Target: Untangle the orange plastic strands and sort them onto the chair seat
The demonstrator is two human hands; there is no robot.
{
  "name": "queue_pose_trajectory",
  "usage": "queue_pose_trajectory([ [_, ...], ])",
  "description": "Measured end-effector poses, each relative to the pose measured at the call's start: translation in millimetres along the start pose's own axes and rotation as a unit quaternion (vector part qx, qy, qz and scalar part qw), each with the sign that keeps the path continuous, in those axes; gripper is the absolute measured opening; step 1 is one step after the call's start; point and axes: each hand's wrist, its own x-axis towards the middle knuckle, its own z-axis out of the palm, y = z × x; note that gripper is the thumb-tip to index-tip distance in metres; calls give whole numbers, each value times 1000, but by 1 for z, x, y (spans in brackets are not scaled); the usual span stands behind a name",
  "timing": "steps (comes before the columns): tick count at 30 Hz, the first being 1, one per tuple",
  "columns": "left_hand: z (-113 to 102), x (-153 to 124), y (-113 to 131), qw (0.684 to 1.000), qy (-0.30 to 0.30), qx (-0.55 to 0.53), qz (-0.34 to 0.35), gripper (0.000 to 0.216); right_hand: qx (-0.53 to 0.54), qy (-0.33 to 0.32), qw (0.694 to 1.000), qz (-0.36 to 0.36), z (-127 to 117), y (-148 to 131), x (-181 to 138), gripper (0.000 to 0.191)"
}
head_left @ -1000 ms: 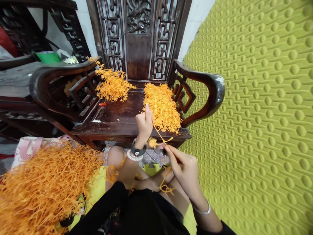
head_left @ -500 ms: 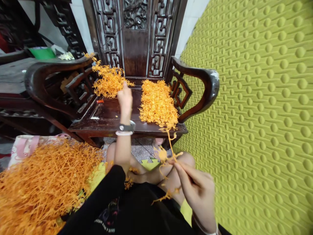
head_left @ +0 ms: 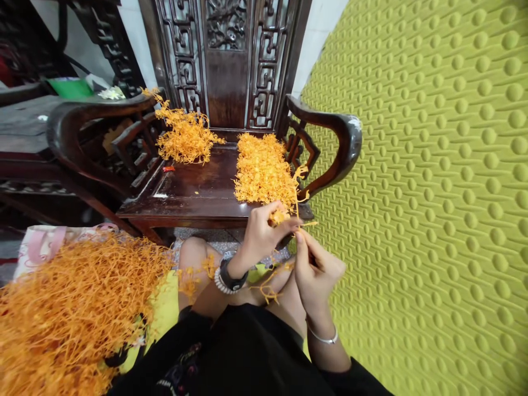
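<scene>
My left hand (head_left: 263,235) and my right hand (head_left: 315,269) meet in front of the seat's front edge, both pinching a small sprig of orange strands (head_left: 284,217). The left wrist wears a dark watch and a bead bracelet. On the dark wooden chair seat (head_left: 193,192) lie two orange heaps: a loose stringy pile (head_left: 185,135) at the back left and a denser pile (head_left: 262,170) on the right, just beyond my fingers. A few loose strands (head_left: 264,289) rest on my lap.
A large mound of orange strands (head_left: 70,308) lies over a pink-handled bag at the lower left. The chair's curved armrests (head_left: 330,124) flank the seat. A yellow-green bumpy mat (head_left: 433,192) fills the right. A dark table with a green item (head_left: 68,88) stands back left.
My left hand drew back from the back-left pile to meet the right hand. The right hand rose with the sprig toward the seat's front edge.
</scene>
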Motion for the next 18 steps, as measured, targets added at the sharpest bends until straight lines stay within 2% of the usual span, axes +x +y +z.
queue_pose_trajectory([
  [2, 2, 8, -6, 998, 59, -12, -11, 54, 24, -33, 999, -4, 0, -11, -1, 20],
  [4, -5, 26, -16, 990, 131, -31, -41, 58, 51, -80, 995, -9, -3, -26, -6, 20],
  [7, -39, 68, -35, 971, 213, -69, -81, 59, 113, -127, 985, -34, -11, -45, -18, 24],
  [9, -68, 94, -43, 960, 245, -101, -95, 57, 147, -147, 977, -50, -15, -45, -25, 29],
  [11, -89, 109, -45, 959, 206, -166, -105, 55, 140, -142, 979, -36, -14, -36, -24, 28],
  [13, -95, 108, -41, 965, 122, -209, -100, 50, 115, -104, 988, -14, -9, -23, -16, 24],
  [15, -88, 96, -33, 970, 36, -219, -101, 37, 97, -71, 993, -19, -3, -13, -6, 21],
  [16, -82, 88, -30, 969, 11, -225, -105, 30, 92, -69, 993, -31, 0, -11, -1, 21],
  [18, -68, 74, -25, 965, 3, -241, -106, 33, 84, -79, 992, -55, 4, -12, 6, 21],
])
